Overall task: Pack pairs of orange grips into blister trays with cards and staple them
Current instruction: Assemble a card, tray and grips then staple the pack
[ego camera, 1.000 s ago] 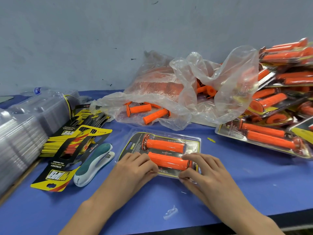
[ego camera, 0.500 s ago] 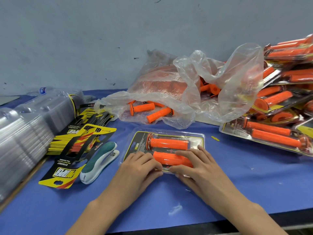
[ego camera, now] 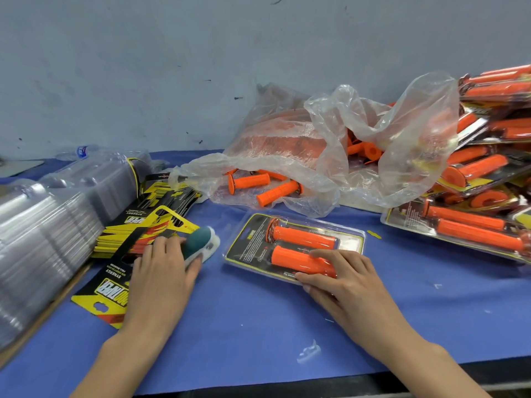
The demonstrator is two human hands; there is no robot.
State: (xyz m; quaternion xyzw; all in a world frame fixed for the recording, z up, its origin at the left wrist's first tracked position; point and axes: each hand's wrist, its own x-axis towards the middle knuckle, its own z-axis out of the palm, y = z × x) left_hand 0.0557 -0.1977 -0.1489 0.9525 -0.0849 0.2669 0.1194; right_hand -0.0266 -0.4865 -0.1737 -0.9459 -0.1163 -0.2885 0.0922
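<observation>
A clear blister tray (ego camera: 352, 239) with a black and yellow card lies in the middle of the blue table and holds two orange grips (ego camera: 304, 238), side by side. My right hand (ego camera: 344, 280) presses on it with straight fingers over the nearer grip and the thumb at the tray's near edge. My left hand (ego camera: 161, 271) is to the left, over the rear of the teal and white stapler (ego camera: 201, 239), fingers across its top and thumb along its near side. The stapler's front end sticks out, blurred.
A stack of printed cards (ego camera: 161, 208) and one loose card (ego camera: 109, 291) lie by the stapler. Stacks of empty clear trays (ego camera: 43, 234) fill the left. A plastic bag (ego camera: 287, 145) with loose orange grips (ego camera: 248, 180) sits behind. Finished packs (ego camera: 482, 173) pile up at the right.
My left hand has left the blister tray and moved left onto the stapler. My right hand has stayed pressing on the tray.
</observation>
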